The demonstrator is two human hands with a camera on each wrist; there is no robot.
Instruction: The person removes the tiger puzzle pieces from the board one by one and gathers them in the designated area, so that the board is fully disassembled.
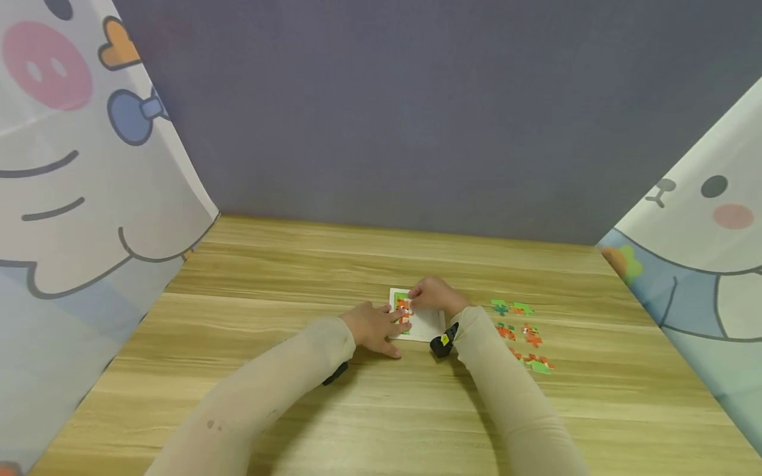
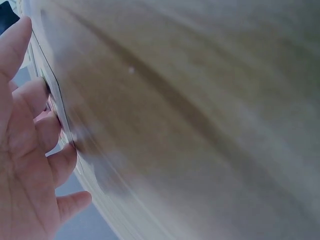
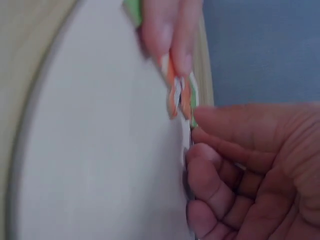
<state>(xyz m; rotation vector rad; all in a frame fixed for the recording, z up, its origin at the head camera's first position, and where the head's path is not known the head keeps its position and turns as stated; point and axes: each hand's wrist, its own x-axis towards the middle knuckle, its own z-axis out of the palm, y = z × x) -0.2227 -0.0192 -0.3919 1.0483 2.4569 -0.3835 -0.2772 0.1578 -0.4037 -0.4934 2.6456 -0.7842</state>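
Note:
A square white puzzle board (image 1: 427, 324) lies mid-table, with joined green and orange puzzle pieces along its left side, showing part of an orange animal. My left hand (image 1: 373, 326) rests with spread fingers over the board's left edge and those pieces. At the board's far side my right hand (image 1: 436, 295) has its fingers curled. In the right wrist view its thumb and forefinger pinch at the edge of a green and orange puzzle piece (image 3: 186, 97), beside the left hand's fingertips (image 3: 184, 60). The right fingers hide part of that piece.
Several loose puzzle pieces lie in rough rows right of the board, among them a green one (image 1: 524, 308) and an orange one (image 1: 532, 335). A grey wall (image 1: 405, 132) stands behind the wooden table (image 1: 268, 277). Cartoon-printed cloths hang at both sides.

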